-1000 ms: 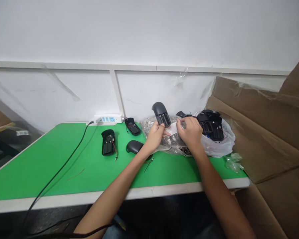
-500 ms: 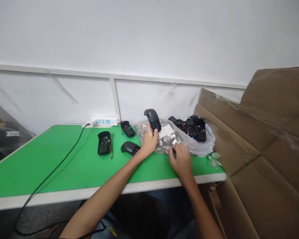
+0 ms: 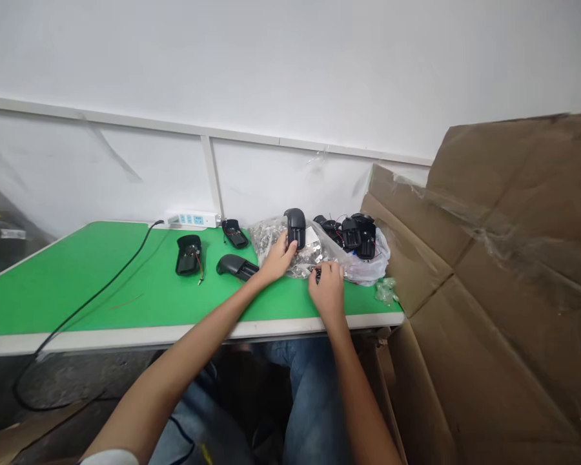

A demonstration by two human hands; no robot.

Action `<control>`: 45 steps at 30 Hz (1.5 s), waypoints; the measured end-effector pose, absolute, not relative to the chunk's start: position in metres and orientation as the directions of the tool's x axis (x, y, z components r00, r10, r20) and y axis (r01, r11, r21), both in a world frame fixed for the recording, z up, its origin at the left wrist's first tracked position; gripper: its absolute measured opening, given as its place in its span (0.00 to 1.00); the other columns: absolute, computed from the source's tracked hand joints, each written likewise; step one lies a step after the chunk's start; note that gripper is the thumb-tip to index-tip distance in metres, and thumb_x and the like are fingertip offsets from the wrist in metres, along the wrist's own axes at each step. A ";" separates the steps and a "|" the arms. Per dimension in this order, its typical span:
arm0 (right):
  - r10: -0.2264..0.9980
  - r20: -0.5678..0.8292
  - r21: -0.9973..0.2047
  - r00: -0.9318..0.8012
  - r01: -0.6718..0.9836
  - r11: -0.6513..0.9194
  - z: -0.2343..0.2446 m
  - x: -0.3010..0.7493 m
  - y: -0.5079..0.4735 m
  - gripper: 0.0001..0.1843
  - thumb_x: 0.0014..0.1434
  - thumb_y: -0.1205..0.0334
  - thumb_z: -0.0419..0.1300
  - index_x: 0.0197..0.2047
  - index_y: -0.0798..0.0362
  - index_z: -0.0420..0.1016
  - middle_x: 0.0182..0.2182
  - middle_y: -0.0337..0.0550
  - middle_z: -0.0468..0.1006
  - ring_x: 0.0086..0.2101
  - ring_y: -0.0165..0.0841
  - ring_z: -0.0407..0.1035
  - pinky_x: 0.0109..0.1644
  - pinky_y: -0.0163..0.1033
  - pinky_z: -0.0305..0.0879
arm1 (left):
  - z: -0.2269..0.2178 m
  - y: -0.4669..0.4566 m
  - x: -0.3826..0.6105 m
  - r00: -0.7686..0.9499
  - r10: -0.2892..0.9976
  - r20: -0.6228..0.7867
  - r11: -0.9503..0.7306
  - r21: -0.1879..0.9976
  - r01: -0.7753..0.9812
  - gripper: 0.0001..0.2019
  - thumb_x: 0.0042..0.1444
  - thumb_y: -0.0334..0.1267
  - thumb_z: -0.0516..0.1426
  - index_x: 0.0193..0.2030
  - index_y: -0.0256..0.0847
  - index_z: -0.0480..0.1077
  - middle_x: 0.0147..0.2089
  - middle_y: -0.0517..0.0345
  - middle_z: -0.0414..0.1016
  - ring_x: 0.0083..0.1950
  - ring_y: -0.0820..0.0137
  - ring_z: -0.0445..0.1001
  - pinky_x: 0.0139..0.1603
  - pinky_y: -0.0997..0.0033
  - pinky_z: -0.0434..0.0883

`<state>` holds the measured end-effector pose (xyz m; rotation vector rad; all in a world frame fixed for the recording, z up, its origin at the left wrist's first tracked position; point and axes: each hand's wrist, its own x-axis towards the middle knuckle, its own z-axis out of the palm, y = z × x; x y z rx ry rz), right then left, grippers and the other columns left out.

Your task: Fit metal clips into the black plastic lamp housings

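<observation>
My left hand (image 3: pixel 275 258) grips a black plastic housing (image 3: pixel 295 226) and holds it upright over a clear bag of small metal parts (image 3: pixel 271 237). My right hand (image 3: pixel 326 287) rests palm down at the bag's near edge, fingers curled on a small dark piece that I cannot make out. Three more black housings lie on the green table (image 3: pixel 101 284): one (image 3: pixel 188 254) with red wires showing, one (image 3: pixel 235 265) beside my left wrist, one (image 3: pixel 235 233) near the wall.
A white plastic bag (image 3: pixel 372 258) holds a heap of black housings (image 3: pixel 351 232). A white power strip (image 3: pixel 193 219) lies by the wall with a black cable (image 3: pixel 97 294) running off the front edge. Large cardboard sheets (image 3: pixel 494 271) stand at the right.
My right hand has let go of the white slip by the housing and dropped to the bag's near edge. My left hand has lowered the housing a little. The view has pulled back and swung right.
</observation>
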<state>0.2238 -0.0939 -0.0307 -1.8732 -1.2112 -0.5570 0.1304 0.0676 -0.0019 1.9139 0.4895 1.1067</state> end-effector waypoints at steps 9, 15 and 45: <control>0.446 0.711 -0.402 0.544 0.835 -0.376 -0.021 0.220 -0.105 0.10 0.65 0.64 0.56 0.41 0.57 0.78 0.41 0.63 0.73 0.46 0.54 0.62 0.51 0.58 0.63 | -0.002 0.068 0.133 0.571 0.653 0.497 -0.514 0.845 -0.147 0.32 0.67 0.59 0.56 0.67 0.36 0.64 0.42 0.50 0.79 0.39 0.62 0.78 0.46 0.61 0.75; 0.388 0.687 -0.481 0.614 0.785 -0.391 -0.030 0.225 -0.101 0.08 0.65 0.65 0.55 0.41 0.55 0.75 0.37 0.58 0.75 0.42 0.50 0.65 0.48 0.53 0.62 | 0.001 0.068 0.129 0.585 0.658 0.475 -0.474 0.864 -0.169 0.32 0.66 0.61 0.56 0.64 0.37 0.65 0.43 0.48 0.79 0.40 0.62 0.79 0.45 0.60 0.76; 0.492 0.745 -0.399 0.450 0.892 -0.211 -0.027 0.223 -0.099 0.13 0.75 0.61 0.46 0.47 0.53 0.70 0.42 0.54 0.78 0.45 0.45 0.70 0.52 0.49 0.64 | -0.003 0.070 0.132 0.615 0.635 0.467 -0.444 0.873 -0.204 0.29 0.68 0.53 0.56 0.68 0.36 0.63 0.43 0.52 0.80 0.38 0.63 0.78 0.43 0.64 0.72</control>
